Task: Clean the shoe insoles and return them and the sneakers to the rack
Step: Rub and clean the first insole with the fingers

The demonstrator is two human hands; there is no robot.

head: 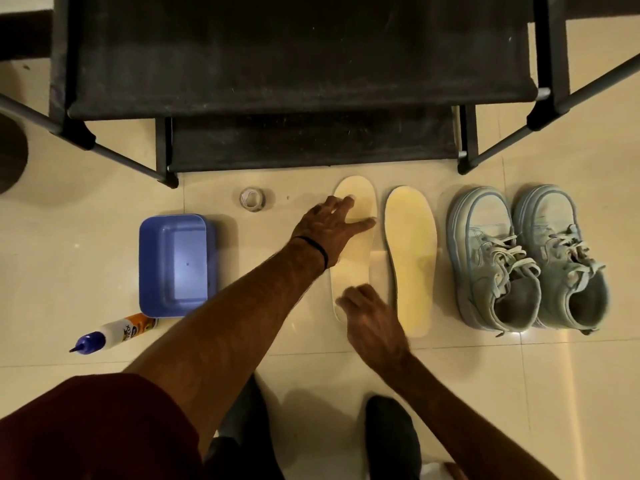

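on floor – two insoles (pixel 410 258), two sneakers (pixel 526 258)

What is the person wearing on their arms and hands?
Both forearms are bare, with no gloves on either hand. The left hand has a thin black band around its wrist. A dark red sleeve covers the upper left arm. The right hand wears nothing that shows.

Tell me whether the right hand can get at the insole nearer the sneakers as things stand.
Probably yes. The right hand hovers over the heel end of the left insole, and the second insole lies flat just beside it on the floor, uncovered, with nothing between them. The left hand rests on the other insole.
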